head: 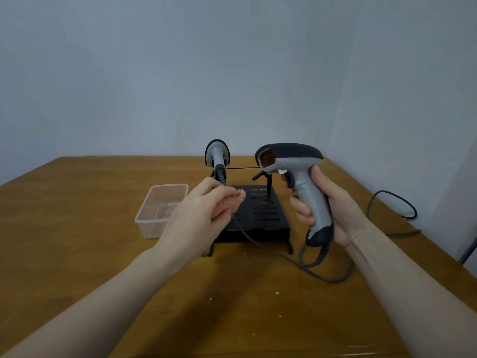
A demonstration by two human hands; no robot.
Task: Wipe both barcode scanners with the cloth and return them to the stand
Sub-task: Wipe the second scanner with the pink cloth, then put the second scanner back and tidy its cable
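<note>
My right hand (333, 205) grips the handle of a grey and black barcode scanner (296, 161), held upright above the table with its window facing left. My left hand (198, 215) is closed on a bunched pink cloth (229, 202), a short way left of that scanner and not touching it. A second scanner (217, 153) hangs head-up on the left side of the black slotted stand (263, 213), just behind my left hand. The stand's right holder (263, 174) is bare. Grey cables (284, 257) trail from both scanners across the table.
A clear plastic tub (161, 210) sits left of the stand. A dark cable loop (395, 205) lies near the table's right edge by the wall. Small crumbs dot the wooden table (232, 306) in front.
</note>
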